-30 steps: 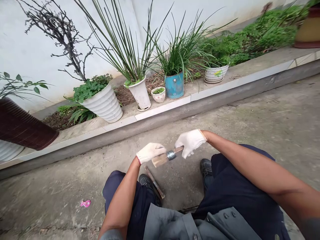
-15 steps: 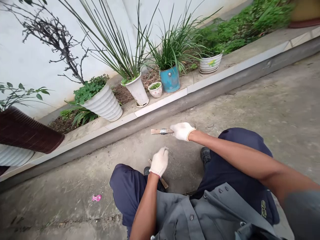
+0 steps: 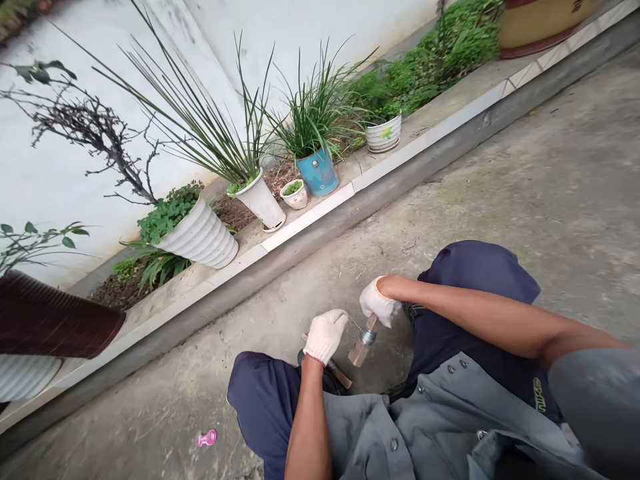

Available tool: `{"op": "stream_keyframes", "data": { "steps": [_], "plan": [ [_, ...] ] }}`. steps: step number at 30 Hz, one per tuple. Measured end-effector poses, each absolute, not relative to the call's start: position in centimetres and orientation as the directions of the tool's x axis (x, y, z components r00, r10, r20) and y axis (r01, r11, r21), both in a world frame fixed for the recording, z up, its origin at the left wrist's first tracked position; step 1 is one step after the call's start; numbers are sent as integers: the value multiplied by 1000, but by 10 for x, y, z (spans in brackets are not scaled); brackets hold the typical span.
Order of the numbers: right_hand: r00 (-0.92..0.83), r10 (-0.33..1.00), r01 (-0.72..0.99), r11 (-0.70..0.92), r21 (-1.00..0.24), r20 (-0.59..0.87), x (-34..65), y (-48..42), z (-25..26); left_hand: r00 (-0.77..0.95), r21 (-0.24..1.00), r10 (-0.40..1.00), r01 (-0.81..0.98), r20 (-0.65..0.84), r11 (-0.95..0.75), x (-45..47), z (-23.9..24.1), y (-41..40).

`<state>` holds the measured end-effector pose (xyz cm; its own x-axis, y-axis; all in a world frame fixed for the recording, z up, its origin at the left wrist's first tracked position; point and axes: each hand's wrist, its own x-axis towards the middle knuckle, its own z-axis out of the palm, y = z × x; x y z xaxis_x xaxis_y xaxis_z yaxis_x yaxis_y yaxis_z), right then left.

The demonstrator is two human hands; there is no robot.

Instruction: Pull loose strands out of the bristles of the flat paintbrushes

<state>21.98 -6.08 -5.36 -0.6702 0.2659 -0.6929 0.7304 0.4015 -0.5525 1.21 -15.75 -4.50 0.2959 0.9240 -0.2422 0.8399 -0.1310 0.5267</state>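
Both my hands wear white knit gloves. My right hand [image 3: 379,303] is closed round the upper end of a short wooden stick [image 3: 361,345] that has silver wire [image 3: 369,337] wound about its middle; the stick points down toward the concrete. My left hand [image 3: 325,333] pinches a thin strand of that wire, which runs from its fingertips to the coil. Under my left hand a second wooden stick [image 3: 339,374] lies on the ground beside my black shoe. I am crouched, with my dark blue trousers and grey shirt below.
A raised kerb [image 3: 310,223] runs diagonally ahead with several potted plants: a ribbed white pot [image 3: 203,235], a tall white pot [image 3: 261,202], a blue pot [image 3: 317,173]. A brown ribbed pot [image 3: 45,323] is at the left. A small pink object [image 3: 207,438] lies on the concrete.
My right hand has brought the wire-wound stick down from in front of me to between my knees and tilted it downward. My left hand has risen and taken hold of the wire end.
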Motion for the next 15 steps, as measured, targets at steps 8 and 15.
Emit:
{"op": "stream_keyframes", "data": {
  "steps": [8,15],
  "plan": [
    [-798,392,560,202,-804,-457,232,-51,-25,213,647,908,759,-362,80,25,-49,-148],
    [-473,846,860,383,-338,-246,208,-38,-37,217,711,891,688,-398,150,33,-78,-142]
  ]
}}
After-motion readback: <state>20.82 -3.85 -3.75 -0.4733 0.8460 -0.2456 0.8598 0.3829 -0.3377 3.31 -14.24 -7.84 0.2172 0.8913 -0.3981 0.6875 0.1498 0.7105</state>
